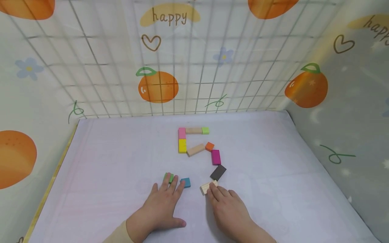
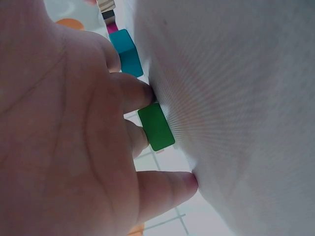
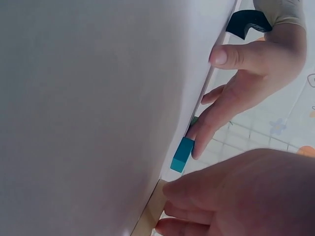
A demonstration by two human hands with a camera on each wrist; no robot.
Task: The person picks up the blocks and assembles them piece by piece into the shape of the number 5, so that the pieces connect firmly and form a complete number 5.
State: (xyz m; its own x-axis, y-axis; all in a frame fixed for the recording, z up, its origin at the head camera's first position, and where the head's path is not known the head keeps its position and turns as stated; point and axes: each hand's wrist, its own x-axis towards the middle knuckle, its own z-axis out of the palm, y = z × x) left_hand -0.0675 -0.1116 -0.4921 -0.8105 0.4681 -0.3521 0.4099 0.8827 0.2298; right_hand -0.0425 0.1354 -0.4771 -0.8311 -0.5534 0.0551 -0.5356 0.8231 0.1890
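My left hand [image 1: 161, 204] lies low over the table with fingers spread. Its fingertips touch a green block [image 1: 169, 177], and another finger reaches the edge of a blue block [image 1: 185, 182]. In the left wrist view the green block [image 2: 156, 127] sits against the fingers, with the blue block [image 2: 126, 53] farther along. My right hand [image 1: 229, 209] rests its extended fingertips on a pale wooden block [image 1: 205, 188], covering its right end. In the right wrist view, thumb and fingers meet this pale block [image 3: 150, 211] from one side.
Beyond the right hand, a dark block [image 1: 218, 172], a magenta block [image 1: 216, 157], an orange cube [image 1: 209, 146] and a wooden block [image 1: 196, 150] form a bent line. It continues through yellow [image 1: 182, 146], pink [image 1: 182, 133], wooden [image 1: 193, 130] and light green [image 1: 205, 130] blocks. A printed curtain [image 1: 194, 67] backs the table.
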